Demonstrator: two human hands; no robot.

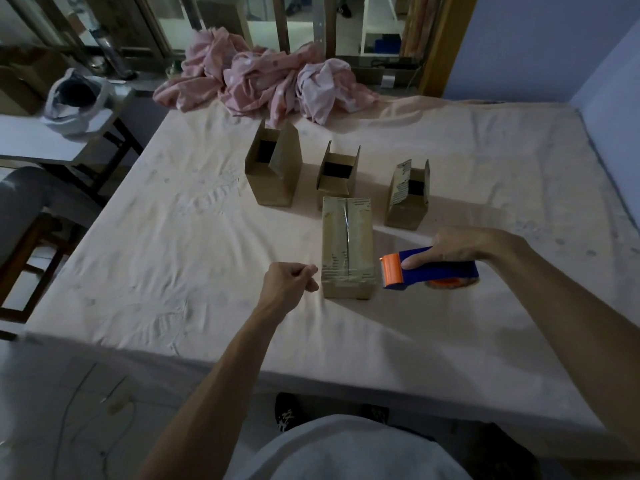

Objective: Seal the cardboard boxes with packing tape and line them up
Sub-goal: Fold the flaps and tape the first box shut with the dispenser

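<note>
A closed cardboard box (347, 247) lies on the sheet-covered bed (173, 237), its top flaps meeting along a middle seam, with tape across its near end. Behind it stand three open boxes: a tall one (272, 171) at the left, a small one (337, 176) in the middle, a third (408, 195) at the right. My right hand (460, 245) grips a blue and orange tape dispenser (429, 270) just right of the closed box. My left hand (289, 284) is curled in a fist just left of that box, apparently holding nothing.
A heap of pink cloth (266, 81) lies at the far edge of the bed. A small white table (41, 140) with a plastic bag (76, 102) stands at the left. A blue wall (606, 81) borders the right side.
</note>
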